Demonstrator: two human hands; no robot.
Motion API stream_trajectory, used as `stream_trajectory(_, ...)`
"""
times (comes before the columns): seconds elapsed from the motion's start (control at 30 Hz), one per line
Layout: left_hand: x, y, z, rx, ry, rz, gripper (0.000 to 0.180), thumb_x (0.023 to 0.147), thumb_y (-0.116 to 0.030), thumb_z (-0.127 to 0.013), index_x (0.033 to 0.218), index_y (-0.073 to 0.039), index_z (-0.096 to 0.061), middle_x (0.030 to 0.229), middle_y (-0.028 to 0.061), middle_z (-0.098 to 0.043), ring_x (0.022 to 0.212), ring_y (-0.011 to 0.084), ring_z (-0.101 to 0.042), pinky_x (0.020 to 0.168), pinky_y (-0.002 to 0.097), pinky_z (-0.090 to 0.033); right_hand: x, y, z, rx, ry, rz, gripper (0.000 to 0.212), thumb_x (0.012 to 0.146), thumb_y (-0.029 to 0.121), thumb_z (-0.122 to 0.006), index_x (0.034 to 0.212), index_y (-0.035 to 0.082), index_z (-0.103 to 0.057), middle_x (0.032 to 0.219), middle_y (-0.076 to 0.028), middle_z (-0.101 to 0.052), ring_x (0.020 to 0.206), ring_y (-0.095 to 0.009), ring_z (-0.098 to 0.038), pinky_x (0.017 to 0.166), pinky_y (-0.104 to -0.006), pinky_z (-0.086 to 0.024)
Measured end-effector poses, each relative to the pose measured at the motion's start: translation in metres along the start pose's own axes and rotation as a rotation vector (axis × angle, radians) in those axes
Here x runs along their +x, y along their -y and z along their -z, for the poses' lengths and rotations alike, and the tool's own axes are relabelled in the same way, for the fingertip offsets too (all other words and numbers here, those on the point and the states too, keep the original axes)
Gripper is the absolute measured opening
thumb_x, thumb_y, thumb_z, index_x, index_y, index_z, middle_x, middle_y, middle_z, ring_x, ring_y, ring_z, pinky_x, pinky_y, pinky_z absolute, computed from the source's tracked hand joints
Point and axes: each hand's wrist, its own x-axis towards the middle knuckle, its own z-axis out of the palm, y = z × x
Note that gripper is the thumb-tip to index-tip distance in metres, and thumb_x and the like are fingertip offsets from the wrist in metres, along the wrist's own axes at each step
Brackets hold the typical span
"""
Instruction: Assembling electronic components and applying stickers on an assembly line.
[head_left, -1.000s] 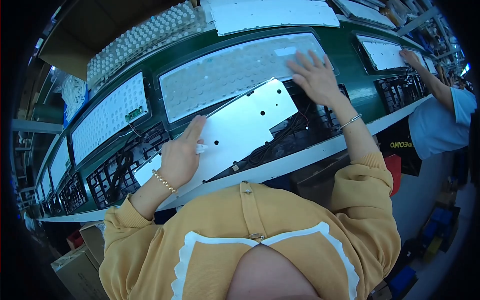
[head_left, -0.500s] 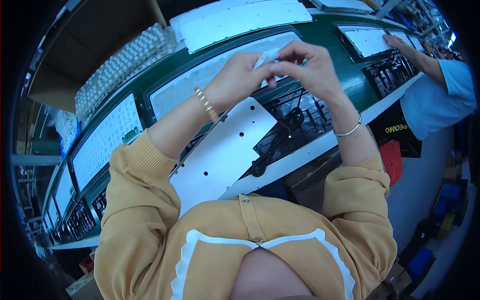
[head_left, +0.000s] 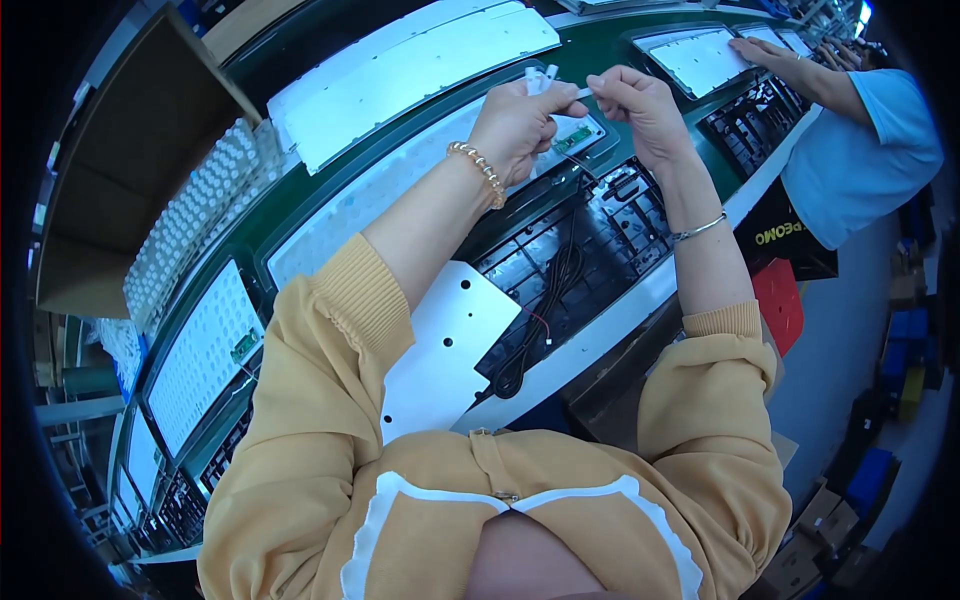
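Observation:
Several small white strips [head_left: 531, 78] stick up out of my left hand [head_left: 515, 128], whose fingers are closed around them. Between both hands stretches another short white piece [head_left: 585, 92], pinched at its right end by the thumb and finger of my right hand [head_left: 640, 108]. Below the hands lies a long white dotted panel [head_left: 350, 210] with a green circuit board [head_left: 573, 138] at its right end. Nearer to me is a black frame [head_left: 610, 225] with a coiled black cable [head_left: 560, 285]. A white sheet with round holes [head_left: 450, 330] partly overlaps the frame.
Large white panels [head_left: 400, 85] lie across the green bench. A stack of bubbled clear trays [head_left: 205, 190] stands beside an open cardboard box [head_left: 120, 150] at left. At right a co-worker's arm [head_left: 820, 85] reaches onto another white panel [head_left: 697, 60]. A red piece [head_left: 780, 305] hangs below the bench edge.
My hands have drawn apart slightly, so a white piece now spans between them. The view has shifted, and the circuit board by the hands has come into sight.

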Motion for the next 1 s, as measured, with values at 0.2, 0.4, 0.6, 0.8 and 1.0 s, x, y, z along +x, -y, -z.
stream_trajectory(0.2, 0.043, 0.03, 0.029, 1.09, -0.222, -0.567, 0.004, 0.078, -0.011, -0.062, 0.08, -0.01, -0.065, 0.068, 0.0015, -0.064, 0.049, 0.0147, -0.051, 0.051, 0.0285, -0.044, 0.026, -0.046, 0.004, -0.255, -0.046, -0.225, 0.012, 0.076, 0.014, -0.067, 0.069, 0.004, -0.065, 0.063, -0.002, -0.057, 0.063, -0.012, -0.049, 0.065, -0.0237, -0.041)
stream_trajectory(0.4, 0.049, 0.045, 0.054, 1.73, -0.09, -0.662, 0.019, 0.08, -0.008, -0.058, 0.094, -0.016, -0.07, 0.079, -0.0011, -0.062, 0.057, 0.0171, -0.056, 0.057, 0.0309, -0.046, 0.053, -0.087, -0.001, -0.587, -0.069, -0.288, 0.009, 0.074, 0.012, -0.066, 0.072, 0.003, -0.067, 0.065, -0.002, -0.058, 0.065, -0.012, -0.05, 0.067, -0.0218, -0.04)
stream_trajectory(0.6, 0.035, 0.047, 0.081, 1.683, 0.04, -0.594, 0.025, 0.082, -0.007, -0.054, 0.099, -0.018, -0.069, 0.086, 0.0019, -0.056, 0.061, 0.0196, -0.057, 0.057, 0.0323, -0.046, 0.048, -0.101, -0.01, -0.412, -0.069, -0.317, 0.006, 0.073, 0.008, -0.066, 0.076, 0.005, -0.069, 0.068, -0.002, -0.059, 0.069, -0.012, -0.052, 0.07, -0.0207, -0.041)
stream_trajectory(0.8, 0.013, 0.049, 0.092, 1.777, -0.005, -0.559, 0.027, 0.082, -0.008, -0.054, 0.103, -0.018, -0.067, 0.089, 0.0024, -0.055, 0.059, 0.0201, -0.056, 0.058, 0.0328, -0.046, 0.039, -0.107, -0.029, -0.295, -0.074, -0.298, 0.006, 0.072, 0.007, -0.068, 0.077, 0.006, -0.071, 0.072, -0.001, -0.062, 0.072, -0.011, -0.052, 0.074, -0.0206, -0.041)
stream_trajectory(1.0, -0.022, 0.052, 0.135, 1.786, -0.068, -0.662, 0.021, 0.082, -0.014, -0.056, 0.099, -0.015, -0.068, 0.084, 0.0044, -0.058, 0.06, 0.0202, -0.056, 0.058, 0.0332, -0.045, 0.025, -0.119, -0.061, -0.4, -0.107, -0.312, 0.008, 0.075, 0.014, -0.069, 0.082, 0.011, -0.07, 0.078, 0.001, -0.063, 0.087, -0.014, -0.05, 0.091, -0.0268, -0.031)
